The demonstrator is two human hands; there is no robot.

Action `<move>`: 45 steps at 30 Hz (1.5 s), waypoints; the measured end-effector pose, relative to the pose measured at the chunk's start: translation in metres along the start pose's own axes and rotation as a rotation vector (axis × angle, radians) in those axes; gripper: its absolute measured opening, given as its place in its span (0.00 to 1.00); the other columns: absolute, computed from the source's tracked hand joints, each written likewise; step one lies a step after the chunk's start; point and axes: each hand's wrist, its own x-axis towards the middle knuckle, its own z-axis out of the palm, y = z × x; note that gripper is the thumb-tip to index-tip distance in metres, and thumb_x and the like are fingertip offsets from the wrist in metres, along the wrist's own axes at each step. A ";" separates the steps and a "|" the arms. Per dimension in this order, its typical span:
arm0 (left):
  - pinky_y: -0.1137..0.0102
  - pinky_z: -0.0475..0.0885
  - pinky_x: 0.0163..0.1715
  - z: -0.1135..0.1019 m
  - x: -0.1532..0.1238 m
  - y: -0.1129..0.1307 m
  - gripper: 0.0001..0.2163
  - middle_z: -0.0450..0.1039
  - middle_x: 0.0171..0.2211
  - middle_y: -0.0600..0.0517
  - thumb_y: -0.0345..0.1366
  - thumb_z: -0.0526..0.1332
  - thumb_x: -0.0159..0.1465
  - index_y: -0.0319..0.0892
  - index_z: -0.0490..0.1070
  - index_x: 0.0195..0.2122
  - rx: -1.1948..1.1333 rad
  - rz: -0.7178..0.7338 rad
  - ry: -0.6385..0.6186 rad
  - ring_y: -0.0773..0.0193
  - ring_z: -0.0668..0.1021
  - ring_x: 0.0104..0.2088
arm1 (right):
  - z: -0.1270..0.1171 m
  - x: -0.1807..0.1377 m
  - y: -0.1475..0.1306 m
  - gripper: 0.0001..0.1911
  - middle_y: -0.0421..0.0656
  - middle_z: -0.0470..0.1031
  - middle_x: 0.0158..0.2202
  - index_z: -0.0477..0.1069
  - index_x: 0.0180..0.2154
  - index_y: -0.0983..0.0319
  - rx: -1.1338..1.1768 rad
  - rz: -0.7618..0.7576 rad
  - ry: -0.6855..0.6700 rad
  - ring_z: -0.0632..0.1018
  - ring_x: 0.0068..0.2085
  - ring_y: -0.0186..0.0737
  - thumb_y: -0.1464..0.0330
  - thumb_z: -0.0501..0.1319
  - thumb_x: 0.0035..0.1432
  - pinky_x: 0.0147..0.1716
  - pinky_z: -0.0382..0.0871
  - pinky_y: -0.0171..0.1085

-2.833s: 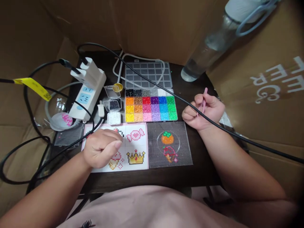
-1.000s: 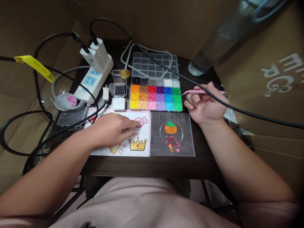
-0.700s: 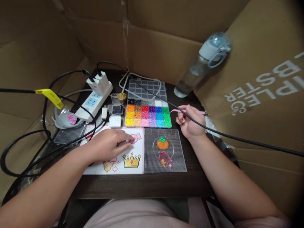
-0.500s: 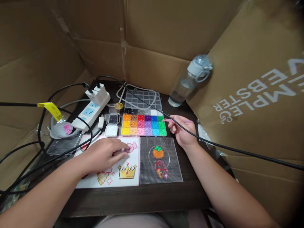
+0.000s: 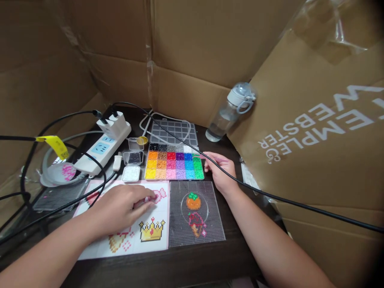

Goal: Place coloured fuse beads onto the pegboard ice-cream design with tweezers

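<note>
My left hand [image 5: 129, 206] lies on a printed pattern sheet [image 5: 157, 248], its thumb and index finger apart beside a pink candy picture [image 5: 160, 194]. Pixel pictures of a crown [image 5: 152, 231] and an ice cream cone are printed below. Between the fingers of my right hand [image 5: 222, 176] is a pair of pink tweezers [image 5: 222, 160]. Their tips reach over the upper green compartment of the bead box [image 5: 175, 164], which is sorted by colour. On the clear pegboard [image 5: 211, 216] lie an orange persimmon bead figure [image 5: 193, 202] and a partly outlined ice cream cone [image 5: 196, 225].
A black cable [image 5: 270, 195] crosses above my right wrist. Left stand a power strip [image 5: 103, 150], small bead cases [image 5: 131, 174] and a white dish with pink beads [image 5: 61, 174]. A water bottle [image 5: 223, 120] stands behind, near the cardboard walls [image 5: 192, 88].
The view has shifted, so the table things appear further left and lower. The tweezers' tips have moved slightly left, further over the green beads. My left hand stays on the sheet.
</note>
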 end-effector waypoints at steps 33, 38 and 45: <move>0.65 0.72 0.36 0.000 0.002 0.000 0.15 0.82 0.42 0.53 0.43 0.52 0.68 0.50 0.77 0.45 -0.004 0.032 0.010 0.59 0.82 0.40 | 0.041 0.000 -0.008 0.09 0.42 0.83 0.35 0.81 0.32 0.55 -0.415 -0.062 -0.251 0.83 0.40 0.46 0.59 0.66 0.55 0.45 0.76 0.46; 0.65 0.72 0.36 -0.002 0.000 0.002 0.14 0.82 0.41 0.53 0.42 0.52 0.68 0.50 0.77 0.45 0.011 0.021 0.010 0.58 0.82 0.38 | 0.041 0.000 -0.006 0.08 0.41 0.83 0.36 0.81 0.31 0.53 -0.449 -0.073 -0.280 0.83 0.40 0.46 0.58 0.65 0.56 0.44 0.76 0.45; 0.66 0.71 0.33 -0.002 0.000 0.002 0.13 0.82 0.39 0.52 0.40 0.54 0.67 0.49 0.78 0.44 0.006 0.041 0.049 0.59 0.82 0.36 | 0.040 0.000 -0.005 0.09 0.42 0.83 0.35 0.81 0.32 0.54 -0.452 -0.059 -0.278 0.83 0.40 0.46 0.58 0.66 0.55 0.43 0.76 0.45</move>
